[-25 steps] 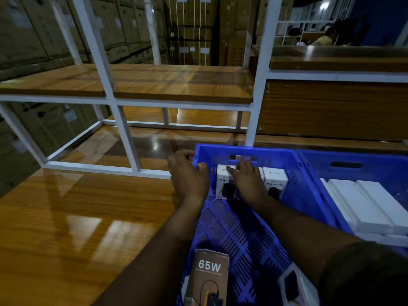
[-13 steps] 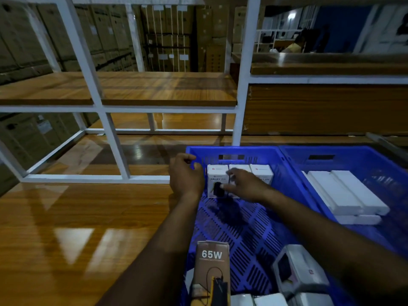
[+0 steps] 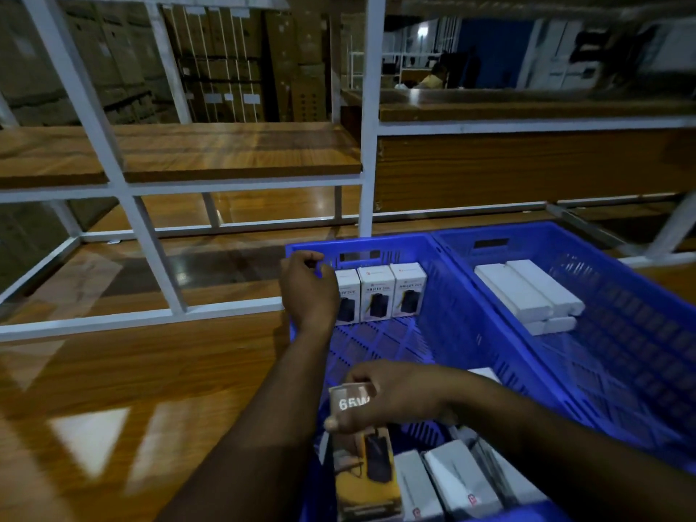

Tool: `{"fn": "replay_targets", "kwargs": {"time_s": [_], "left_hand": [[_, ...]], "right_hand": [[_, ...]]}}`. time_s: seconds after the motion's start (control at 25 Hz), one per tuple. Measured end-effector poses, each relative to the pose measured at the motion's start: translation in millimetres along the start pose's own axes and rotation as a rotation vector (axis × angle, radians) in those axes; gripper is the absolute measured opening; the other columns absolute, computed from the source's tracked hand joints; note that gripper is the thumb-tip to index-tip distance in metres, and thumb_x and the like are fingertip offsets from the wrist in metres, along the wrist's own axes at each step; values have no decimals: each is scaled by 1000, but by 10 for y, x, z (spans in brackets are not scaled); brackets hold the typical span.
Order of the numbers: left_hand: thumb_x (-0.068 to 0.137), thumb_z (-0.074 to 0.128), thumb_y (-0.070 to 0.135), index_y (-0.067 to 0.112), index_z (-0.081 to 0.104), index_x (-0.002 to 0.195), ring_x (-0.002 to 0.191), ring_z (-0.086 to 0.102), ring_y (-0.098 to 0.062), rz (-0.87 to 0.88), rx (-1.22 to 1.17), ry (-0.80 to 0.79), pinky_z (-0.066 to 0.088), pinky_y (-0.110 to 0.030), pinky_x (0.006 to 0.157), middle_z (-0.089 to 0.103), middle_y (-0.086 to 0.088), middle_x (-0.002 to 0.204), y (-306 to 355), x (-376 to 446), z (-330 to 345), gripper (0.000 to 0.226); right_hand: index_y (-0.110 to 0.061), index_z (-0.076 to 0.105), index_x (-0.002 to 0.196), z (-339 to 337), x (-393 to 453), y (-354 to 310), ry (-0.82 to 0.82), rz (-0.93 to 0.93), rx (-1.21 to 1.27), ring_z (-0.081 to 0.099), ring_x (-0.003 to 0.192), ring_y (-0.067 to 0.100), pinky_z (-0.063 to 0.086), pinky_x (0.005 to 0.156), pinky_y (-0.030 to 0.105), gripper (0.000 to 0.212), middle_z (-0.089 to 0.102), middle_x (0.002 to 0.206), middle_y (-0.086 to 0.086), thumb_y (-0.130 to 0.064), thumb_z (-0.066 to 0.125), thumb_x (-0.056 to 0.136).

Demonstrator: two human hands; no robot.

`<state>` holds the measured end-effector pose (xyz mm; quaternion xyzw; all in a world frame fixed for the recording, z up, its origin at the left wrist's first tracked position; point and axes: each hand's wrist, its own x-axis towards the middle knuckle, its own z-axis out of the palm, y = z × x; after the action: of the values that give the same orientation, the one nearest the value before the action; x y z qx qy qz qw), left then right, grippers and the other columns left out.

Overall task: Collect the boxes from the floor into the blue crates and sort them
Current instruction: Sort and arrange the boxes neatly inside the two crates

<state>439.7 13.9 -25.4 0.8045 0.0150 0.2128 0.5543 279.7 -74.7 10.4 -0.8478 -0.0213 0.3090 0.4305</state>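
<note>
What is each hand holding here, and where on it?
Right hand grips the 65W box round its top end. Left hand holds the blue crate by its far-left rim corner.

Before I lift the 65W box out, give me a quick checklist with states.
1. Right hand grips 65W box: ok.
2. Left hand off the boxes, at the crate corner: ok; whether it grips the rim, cannot tell.
3. Row of three white boxes upright at far wall: ok.
4. Free floor in front of the row for sorting: ok.
5. Near white boxes crowd the 65W box: not ok, may snag.
</note>
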Motion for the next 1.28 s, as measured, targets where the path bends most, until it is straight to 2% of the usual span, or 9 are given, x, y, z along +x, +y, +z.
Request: {"fn": "replay_targets", "kwargs": {"time_s": [0.28,0.4,0.52,0.68,0.8,0.92,1.04,1.16,1.28], "left_hand": [[88,67,16,24,59,93,93,63,-17,-18,-28,-215,45,-25,73,64,-2,109,-20,-90,30,12],[90,66,19,21,63,96,95,64,-15,-35,-50,-311,52,-29,74,66,0,106,4,-166,26,8],[94,62,24,21,62,90,90,63,-15,-33,-88,-389,55,-33,75,67,2,94,39,-234,18,5],[98,57,45,6,66,100,92,70,-31,-145,-170,-675,60,-50,80,69,-8,89,79,-289,34,40],[94,50,62,5,63,114,105,68,-30,-205,-258,-923,60,-42,80,69,-15,110,182,-369,8,62],[87,63,62,19,59,109,103,68,-25,-201,-253,-1003,56,-36,76,69,-1,107,231,-395,12,49],[78,82,44,20,57,119,96,69,-17,-274,-166,-1056,58,-31,70,70,1,110,265,-343,90,54],[84,78,23,13,66,102,79,68,-18,-314,-145,-993,61,-39,76,71,-6,91,345,-273,194,23],[91,68,39,17,66,91,71,63,-16,-361,-254,-946,55,-33,70,69,-6,83,444,-248,279,22]], "right_hand": [[-15,62,106,-52,27,208,68,96,276,68,74,9,51,57,19,32,71,93,3,-31,78,83],[-10,65,105,-173,4,330,117,50,429,67,92,18,57,82,32,26,71,107,13,-23,75,85],[-4,64,122,-364,63,457,313,-31,593,65,107,27,47,105,46,57,70,119,17,-29,80,73],[-8,66,122,-601,186,496,579,-124,770,67,107,29,55,87,42,45,71,117,14,-23,77,81],[-6,66,123,-748,287,465,719,-154,823,68,106,32,57,85,43,49,73,112,14,-26,79,80],[-7,67,120,-867,370,399,826,-129,867,69,104,35,56,92,51,57,74,108,15,-34,85,73],[-8,71,106,-999,440,353,856,-79,886,72,91,36,59,82,53,54,75,97,17,-50,81,72],[-19,74,94,-1109,479,339,828,-69,893,70,92,36,58,83,53,57,74,100,13,-70,73,68],[-16,68,90,-1179,503,392,817,-137,871,68,71,23,55,60,31,27,72,81,9,-42,62,94]]}}
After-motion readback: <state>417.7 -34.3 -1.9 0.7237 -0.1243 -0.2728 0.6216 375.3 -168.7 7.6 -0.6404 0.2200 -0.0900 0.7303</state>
